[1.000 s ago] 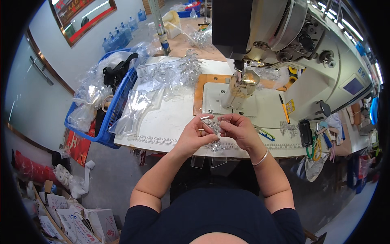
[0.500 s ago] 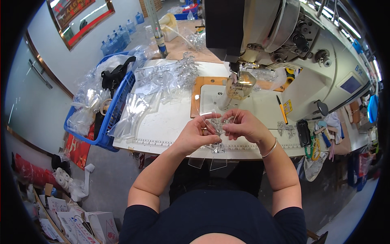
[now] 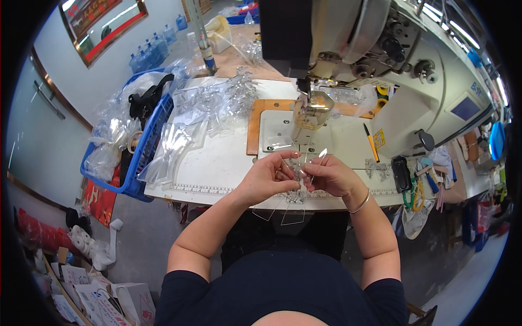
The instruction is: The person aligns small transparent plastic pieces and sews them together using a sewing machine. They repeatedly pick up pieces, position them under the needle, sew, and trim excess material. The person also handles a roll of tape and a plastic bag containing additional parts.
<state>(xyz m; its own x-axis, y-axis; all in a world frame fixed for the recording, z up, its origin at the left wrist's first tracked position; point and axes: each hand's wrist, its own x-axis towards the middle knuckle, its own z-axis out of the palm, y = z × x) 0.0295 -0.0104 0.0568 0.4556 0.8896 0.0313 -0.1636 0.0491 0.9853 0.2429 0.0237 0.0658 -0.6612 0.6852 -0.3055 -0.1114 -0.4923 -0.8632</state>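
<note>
In front of the sewing machine [image 3: 380, 60], my left hand [image 3: 270, 176] and my right hand [image 3: 330, 176] meet, fingers curled. Between them they pinch a clear plastic piece [image 3: 294, 217], whose transparent flaps hang past the table's front edge. Its upper part is partly hidden by my fingers. A small heap of shiny clear bits [image 3: 295, 198] lies just beneath my hands. Beyond them stands the machine's needle and post area [image 3: 312, 111], with an orange-bordered plate [image 3: 254, 127] around it. To the left, clear plastic sheets [image 3: 173, 152] lie spread on the white table [image 3: 217, 163].
A blue basket [image 3: 145, 154] of plastic bags and a black strap stands left of the table. On the right lie a yellow-black pen [image 3: 371, 142], a black tool [image 3: 402, 175] and scissors with looped handles [image 3: 417, 196]. A ruler strip [image 3: 204, 190] runs along the front edge.
The view has shifted slightly, moving the machine and table a little left. My right hand has turned a little and its fingers are more bunched. Both hands still hold the clear plastic.
</note>
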